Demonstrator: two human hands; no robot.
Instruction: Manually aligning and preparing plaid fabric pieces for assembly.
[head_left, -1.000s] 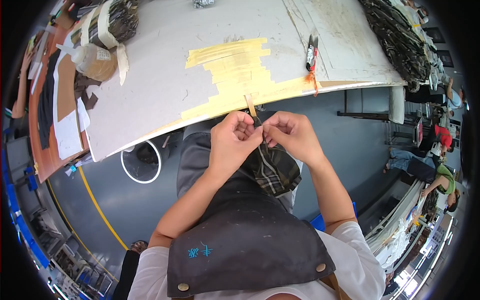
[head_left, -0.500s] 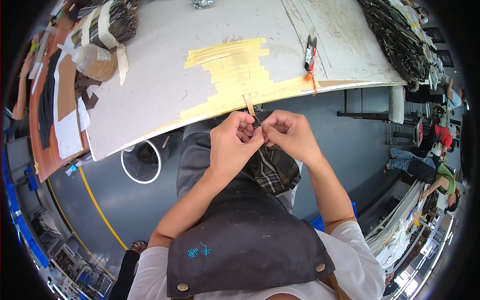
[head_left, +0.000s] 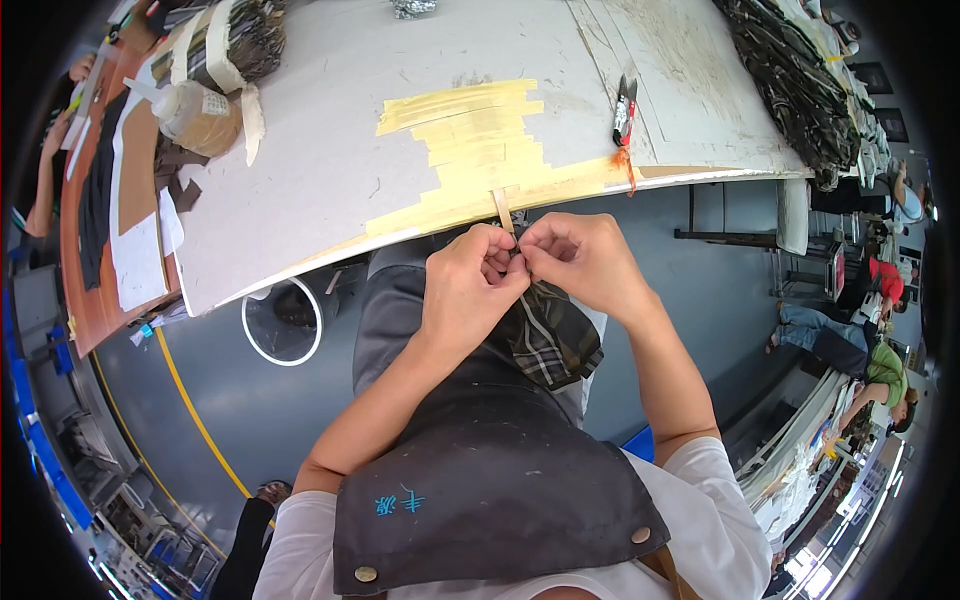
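Just below the table's front edge, my left hand (head_left: 472, 287) and my right hand (head_left: 585, 258) meet with fingertips pinched together. Between them is the narrow upper end of a dark plaid fabric piece (head_left: 556, 343), whose wider part hangs over my lap below the right hand. What exactly lies between the fingertips is mostly covered by the fingers. A thin tan strip (head_left: 502, 208) comes off the taped table edge and runs down to the fabric right at my fingers.
On the grey tabletop (head_left: 320, 180), yellow tape (head_left: 470, 130) covers the front middle. Thread snips (head_left: 624, 112) lie to its right. A squeeze bottle (head_left: 202, 118) and a bundle of plaid fabric (head_left: 245, 45) stand left; dark fabric (head_left: 790, 90) is heaped far right. Below is a white-rimmed bin (head_left: 283, 322).
Both hands stay pinched at nearly the same place, the right hand shifting slightly. The view has moved a little. At the far left, another person's hands have come further into sight.
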